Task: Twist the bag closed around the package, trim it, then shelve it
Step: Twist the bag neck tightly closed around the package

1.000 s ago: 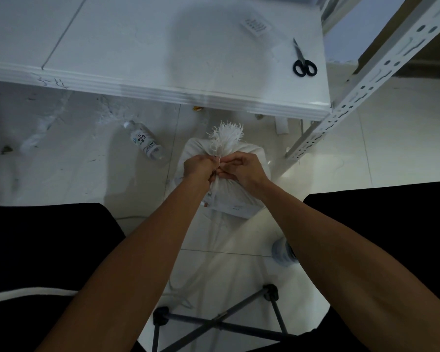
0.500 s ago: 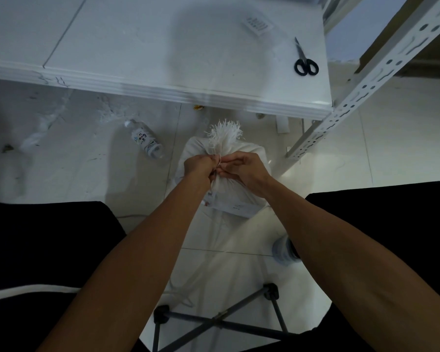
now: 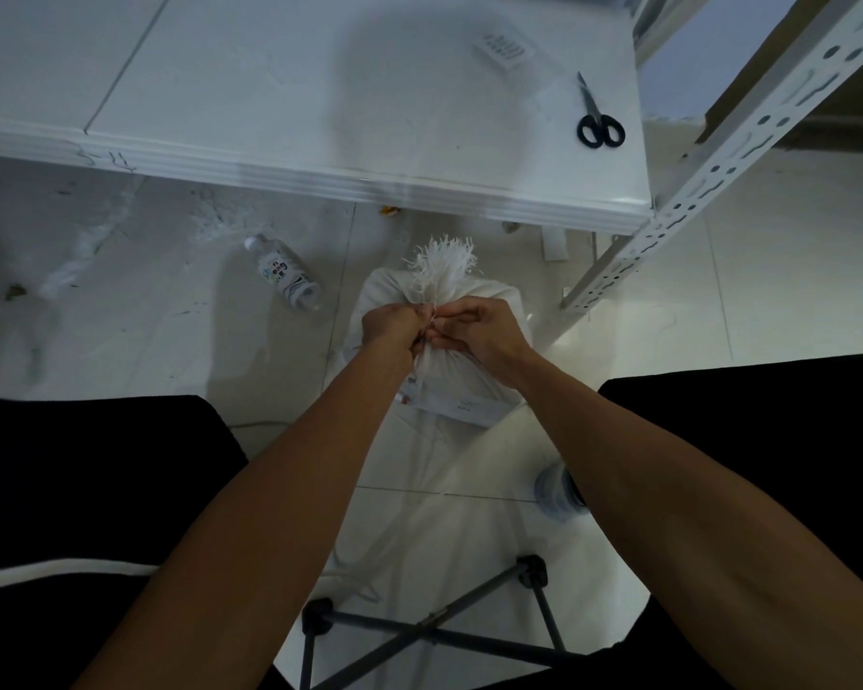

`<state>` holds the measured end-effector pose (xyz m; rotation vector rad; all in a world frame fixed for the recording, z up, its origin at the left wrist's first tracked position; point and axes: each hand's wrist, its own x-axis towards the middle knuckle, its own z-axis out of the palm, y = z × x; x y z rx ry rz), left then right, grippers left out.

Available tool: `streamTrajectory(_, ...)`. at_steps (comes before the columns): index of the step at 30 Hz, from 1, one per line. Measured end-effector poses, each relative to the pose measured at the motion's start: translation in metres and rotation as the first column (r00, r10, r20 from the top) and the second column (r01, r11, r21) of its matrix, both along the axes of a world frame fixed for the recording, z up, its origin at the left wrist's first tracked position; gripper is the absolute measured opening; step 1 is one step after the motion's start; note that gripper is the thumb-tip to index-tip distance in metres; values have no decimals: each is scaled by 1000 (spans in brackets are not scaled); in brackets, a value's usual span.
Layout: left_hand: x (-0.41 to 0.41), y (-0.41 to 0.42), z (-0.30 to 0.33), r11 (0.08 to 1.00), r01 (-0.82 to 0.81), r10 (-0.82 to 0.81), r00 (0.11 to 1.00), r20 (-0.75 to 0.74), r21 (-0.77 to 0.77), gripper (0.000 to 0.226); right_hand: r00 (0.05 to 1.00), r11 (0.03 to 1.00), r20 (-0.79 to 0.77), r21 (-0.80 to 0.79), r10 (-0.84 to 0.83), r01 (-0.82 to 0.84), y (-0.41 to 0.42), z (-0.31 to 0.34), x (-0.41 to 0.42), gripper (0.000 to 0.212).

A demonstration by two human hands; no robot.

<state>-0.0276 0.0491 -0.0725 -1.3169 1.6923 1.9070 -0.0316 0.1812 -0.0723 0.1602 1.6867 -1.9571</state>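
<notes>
The left hand [image 3: 388, 327] and the right hand [image 3: 474, 327] meet knuckle to knuckle at the gathered neck of a white bag [image 3: 457, 381], both closed tight on it, fingers pinching the twisted material between them. Above the two hands the bag's frayed top [image 3: 443, 265] fans out in loose white strands. Below them the bag bulges around the package inside, and a pale label [image 3: 462, 408] shows on its near face. The bag rests on the tiled floor [image 3: 793, 286], between the person's knees and just in front of the white tabletop [image 3: 280, 97].

A plastic bottle [image 3: 286, 275] lies on its side on the floor, left of the bag. On the tabletop's right end lie black-handled scissors [image 3: 598, 119], closed, with a small printed slip [image 3: 505, 48] farther back. A perforated metal shelf upright [image 3: 728, 141] slants along the right. The black crossed legs of a stool [image 3: 434, 627] show at the bottom.
</notes>
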Motion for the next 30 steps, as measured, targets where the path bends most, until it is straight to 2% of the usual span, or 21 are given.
streamTrajectory(5,1,0,-1,1000,-5,5,1000,-17,-25,4,999,999,1,23,-37,37,-3,2,1,10)
streamTrajectory(9,2,-1,-4,1000,-14,13,999,-38,-26,12,994,987,-13,120,-110,111,-8,0,4,19)
streamTrajectory(11,1,-1,-5,1000,16,-15,999,-49,22,16,991,975,-41,177,-129,134,-9,-3,7,17)
streamTrajectory(15,1,1,-5,999,-25,25,1000,-18,25,13,967,908,-233,375,-100,184,-14,-9,14,4)
streamTrajectory(17,2,3,-2,999,-32,33,999,-22,14,10,945,860,-314,452,-95,236,-17,-9,19,5)
streamTrajectory(19,3,3,-2,1000,-30,30,999,-40,1,2,928,846,-358,459,-101,269,-21,-7,23,9)
streamTrajectory(24,5,2,-2,999,-9,4,995,-99,-51,16,922,830,-341,448,-184,332,-34,-6,28,13)
streamTrajectory(30,11,3,-3,995,20,-37,984,-176,-95,8,915,811,-380,488,-137,324,-30,-6,25,16)
